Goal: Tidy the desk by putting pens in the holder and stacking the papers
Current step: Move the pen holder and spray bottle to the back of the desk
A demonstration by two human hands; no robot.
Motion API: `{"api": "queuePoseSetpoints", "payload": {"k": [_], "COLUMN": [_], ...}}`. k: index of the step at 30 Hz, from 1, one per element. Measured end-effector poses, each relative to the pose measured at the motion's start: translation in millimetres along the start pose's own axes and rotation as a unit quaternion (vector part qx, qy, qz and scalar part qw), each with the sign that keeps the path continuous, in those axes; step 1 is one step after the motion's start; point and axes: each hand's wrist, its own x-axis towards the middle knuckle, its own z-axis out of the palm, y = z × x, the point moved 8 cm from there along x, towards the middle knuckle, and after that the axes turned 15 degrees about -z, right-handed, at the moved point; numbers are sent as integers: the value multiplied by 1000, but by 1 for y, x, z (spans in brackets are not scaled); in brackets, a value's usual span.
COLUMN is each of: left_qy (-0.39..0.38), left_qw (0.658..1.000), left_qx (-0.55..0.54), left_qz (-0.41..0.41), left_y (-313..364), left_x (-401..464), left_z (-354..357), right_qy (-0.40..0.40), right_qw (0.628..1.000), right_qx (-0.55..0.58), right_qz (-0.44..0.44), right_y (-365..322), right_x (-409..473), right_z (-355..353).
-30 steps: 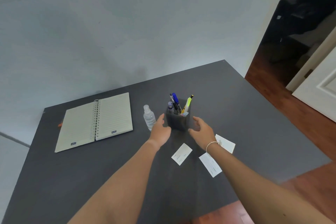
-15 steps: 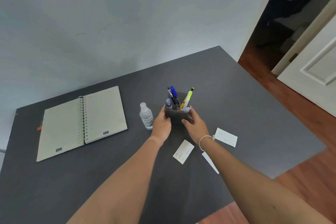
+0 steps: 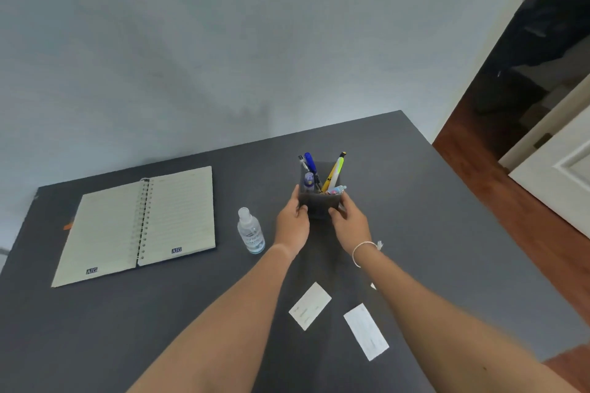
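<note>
A second ago both hands hovered open beside the dark square pen holder [image 3: 320, 205]; now the left hand [image 3: 292, 223] and right hand [image 3: 349, 223] grip it at nine and three o'clock.

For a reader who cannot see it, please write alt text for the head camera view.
Both hands, left hand and right hand, grip a dark pen holder full of pens on a dark desk. An open notebook and a small bottle lie left; two paper slips lie nearer.
</note>
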Motion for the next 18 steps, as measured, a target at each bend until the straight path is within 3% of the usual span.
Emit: {"api": "queuePoseSetpoints", "payload": {"k": [10,18], "left_qy": [112,139], "left_qw": [991,987], "left_qx": [-66,-79], "left_qz": [-26,-34], "left_y": [47,73], "left_x": [33,67], "left_z": [16,17], "right_qy": [-112,-140], "right_qw": [992,987], "right_qx": [1,0], "right_qz": [-59,-76], "right_y": [-22,-32], "right_x": [89,138], "right_z": [-23,-25]}}
